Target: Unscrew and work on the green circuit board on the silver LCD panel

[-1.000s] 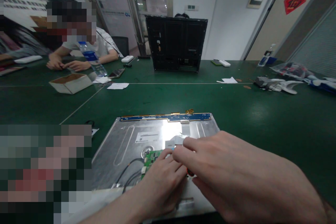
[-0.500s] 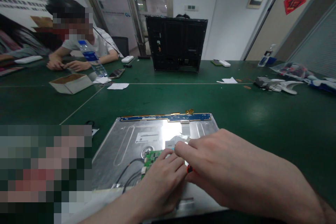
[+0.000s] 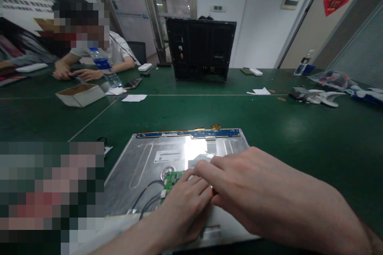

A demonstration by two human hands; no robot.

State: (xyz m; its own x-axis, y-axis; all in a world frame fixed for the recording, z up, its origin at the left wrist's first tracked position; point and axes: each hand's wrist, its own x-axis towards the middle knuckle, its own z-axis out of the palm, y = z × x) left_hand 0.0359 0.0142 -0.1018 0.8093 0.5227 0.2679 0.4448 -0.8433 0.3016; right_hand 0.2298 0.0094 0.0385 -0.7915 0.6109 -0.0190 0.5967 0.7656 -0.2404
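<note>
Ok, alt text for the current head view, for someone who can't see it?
A person's left hand and right hand meet over a green circuit board on a silver metal panel, a mostly hidden red-and-black item between them. Across the green table stand a black casing and, left of it, a plastic bottle near a seated person.

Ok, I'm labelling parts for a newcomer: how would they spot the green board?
On the green table lies a silver panel. On it, the board sits near the middle, partly hidden behind the left hand. Bright green sets it apart from the blue strip at the panel's far edge.
</note>
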